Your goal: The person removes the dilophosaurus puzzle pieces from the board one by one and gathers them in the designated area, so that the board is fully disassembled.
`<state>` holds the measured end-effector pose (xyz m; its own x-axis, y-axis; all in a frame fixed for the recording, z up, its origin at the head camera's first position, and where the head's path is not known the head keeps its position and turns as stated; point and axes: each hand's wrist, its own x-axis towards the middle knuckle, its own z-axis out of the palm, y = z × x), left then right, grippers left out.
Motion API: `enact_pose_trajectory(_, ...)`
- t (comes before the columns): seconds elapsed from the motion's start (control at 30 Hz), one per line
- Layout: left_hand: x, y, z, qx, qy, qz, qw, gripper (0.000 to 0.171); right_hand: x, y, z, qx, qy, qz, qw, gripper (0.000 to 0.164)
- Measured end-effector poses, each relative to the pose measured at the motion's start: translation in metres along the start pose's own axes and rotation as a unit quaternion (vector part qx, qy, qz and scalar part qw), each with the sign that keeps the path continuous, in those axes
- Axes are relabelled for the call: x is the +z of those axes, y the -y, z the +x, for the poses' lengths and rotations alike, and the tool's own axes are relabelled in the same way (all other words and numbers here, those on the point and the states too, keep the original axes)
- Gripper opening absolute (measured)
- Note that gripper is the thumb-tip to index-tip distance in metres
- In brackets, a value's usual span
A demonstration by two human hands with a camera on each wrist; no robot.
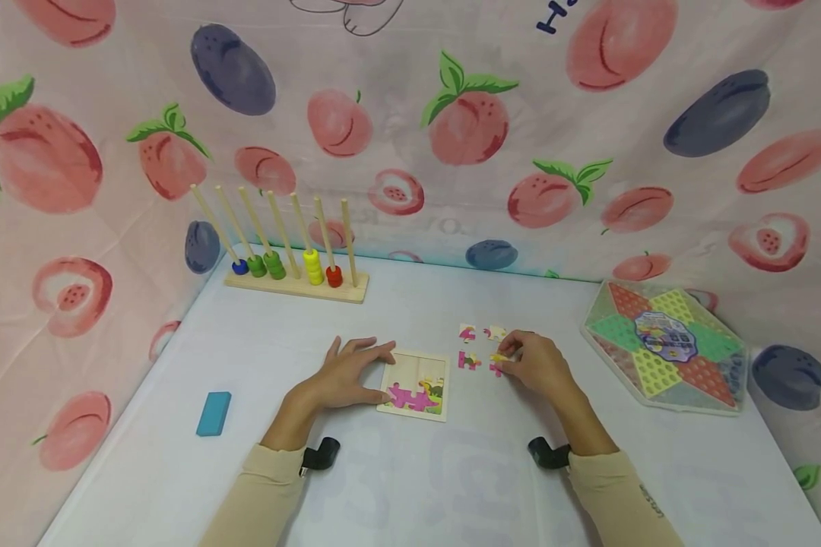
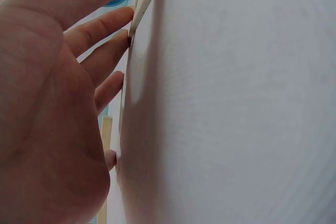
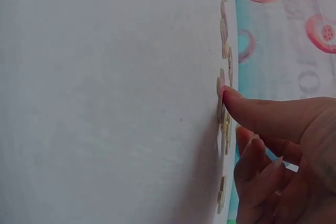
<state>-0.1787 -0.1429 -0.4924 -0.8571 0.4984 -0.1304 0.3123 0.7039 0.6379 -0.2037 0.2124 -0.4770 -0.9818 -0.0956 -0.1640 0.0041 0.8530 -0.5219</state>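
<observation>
Wooden, pale and square, a puzzle tray [image 1: 404, 368] lies on the white tabletop [image 1: 492, 479] between the hands, with its left side against the left hand [image 1: 345, 380]. That hand is spread wide: its thumb touches the tray's near left corner and its index finger the far left corner. Pink, green and yellow fitted pieces [image 1: 413, 399] fill the tray's near part, while bare wood shows nearest the left index finger.

The right hand [image 1: 537, 365] pinches a small pink-and-yellow jigsaw piece [image 1: 496, 371] at thumb and index finger, its other fingers curled. Just left of those fingertips lies a pink-and-yellow loose piece [image 1: 469, 361]; beyond it is a pink-and-white loose piece [image 1: 467, 333], and just beyond the right index finger a cream-and-pink loose piece [image 1: 496, 333]. One more thin wooden piece [image 3: 221, 195] lies beneath the right hand, its face not visible.

Left of the left hand sits a teal rectangular block [image 1: 213, 414]. Well beyond that hand stands a wooden peg rack [image 1: 294, 287] with coloured beads. Right of the right hand and farther out lies a hexagonal multicoloured game board [image 1: 665, 342].
</observation>
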Motion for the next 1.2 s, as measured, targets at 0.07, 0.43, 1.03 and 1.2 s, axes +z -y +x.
enact_pose_trajectory(0.07,0.0,0.0,0.0,0.0,0.0,0.001,1.0,0.078,0.0,0.0,0.0,0.004,0.0,-0.001,1.0,0.022)
enact_pose_trajectory(0.43,0.001,0.002,0.002,-0.002,0.003,0.002,1.0,0.077,0.001,0.001,-0.001,-0.005,-0.022,0.021,1.0,0.026)
enact_pose_trajectory(1.03,0.0,0.001,0.001,-0.002,0.001,0.005,1.0,0.076,0.012,0.053,-0.008,-0.161,0.036,0.075,0.983,0.032)
enact_pose_trajectory(1.2,0.0,0.0,0.001,-0.007,0.003,0.006,1.0,0.078,0.024,0.063,-0.011,-0.217,0.085,0.041,0.972,0.035)
